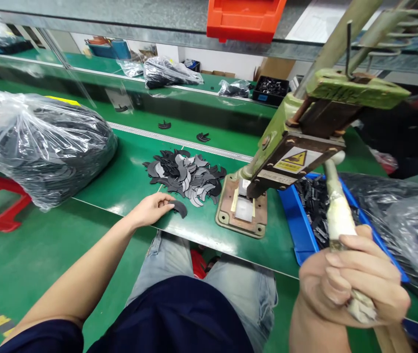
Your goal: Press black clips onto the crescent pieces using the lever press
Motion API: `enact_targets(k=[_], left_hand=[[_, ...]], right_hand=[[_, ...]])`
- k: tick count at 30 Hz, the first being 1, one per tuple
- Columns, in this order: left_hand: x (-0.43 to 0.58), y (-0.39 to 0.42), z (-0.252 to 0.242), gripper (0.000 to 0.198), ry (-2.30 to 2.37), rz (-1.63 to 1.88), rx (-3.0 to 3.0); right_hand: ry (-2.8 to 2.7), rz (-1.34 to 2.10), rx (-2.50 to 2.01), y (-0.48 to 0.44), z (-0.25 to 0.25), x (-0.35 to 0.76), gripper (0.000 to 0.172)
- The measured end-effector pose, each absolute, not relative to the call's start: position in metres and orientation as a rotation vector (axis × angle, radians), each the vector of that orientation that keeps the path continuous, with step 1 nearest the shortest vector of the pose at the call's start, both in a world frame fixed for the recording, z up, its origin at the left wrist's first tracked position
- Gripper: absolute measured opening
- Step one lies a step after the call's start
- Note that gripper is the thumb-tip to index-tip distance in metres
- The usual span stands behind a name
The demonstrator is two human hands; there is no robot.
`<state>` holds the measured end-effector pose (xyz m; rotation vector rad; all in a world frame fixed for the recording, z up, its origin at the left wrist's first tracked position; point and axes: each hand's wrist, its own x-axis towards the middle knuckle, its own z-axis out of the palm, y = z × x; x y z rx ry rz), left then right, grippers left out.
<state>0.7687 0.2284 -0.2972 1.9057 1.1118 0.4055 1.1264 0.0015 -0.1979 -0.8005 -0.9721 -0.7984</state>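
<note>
Near the bench's front edge, my left hand [154, 208] pinches a curved black plastic piece [178, 208] between thumb and fingers. A heap of similar black and grey curved pieces [190, 176] lies just beyond it. My right hand [356, 274] is wrapped round the taped lever handle [339, 211] of a green hand press [286, 132]. The press stands on a bolted base plate [226, 220], with a small pale metal block [244, 210] under its ram. A yellow warning label [297, 159] is on the press body.
A blue bin [297, 230] of small black parts sits right of the press, beside clear plastic bags [415, 220]. At left rests a large full plastic bag [50, 147]. Two loose pieces [203, 137] lie beyond the rail. Overhead, an orange bin [246, 19] hangs at the shelf.
</note>
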Motion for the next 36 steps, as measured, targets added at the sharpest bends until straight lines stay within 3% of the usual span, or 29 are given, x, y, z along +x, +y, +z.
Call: enact_targets(k=[6,12,21,29,36], left_hand=[[0.786,0.212,-0.293,0.029,1.024,0.493,1.849],[0.827,0.190,-0.290,0.019,0.949,0.507,2.262],[0.872,0.178,-0.279,0.033,0.602,0.291,2.878],[0.903,0.191,-0.267,0.035,0.724,0.515,2.083],[0.962,0.202,-0.263,0.044,0.635,0.399,1.380]], right_hand=[[-1.001,-0.751,-0.798,0.000,-0.196,1.116,0.035],[-1.046,-0.695,-0.915,-0.010,-0.191,1.109,0.042],[-1.148,-0.639,-1.006,-0.023,-0.195,1.115,0.037],[-1.204,-0.618,-1.020,-0.027,-0.194,1.114,0.030],[-1.220,-0.599,-1.050,-0.029,-0.192,1.113,0.026]])
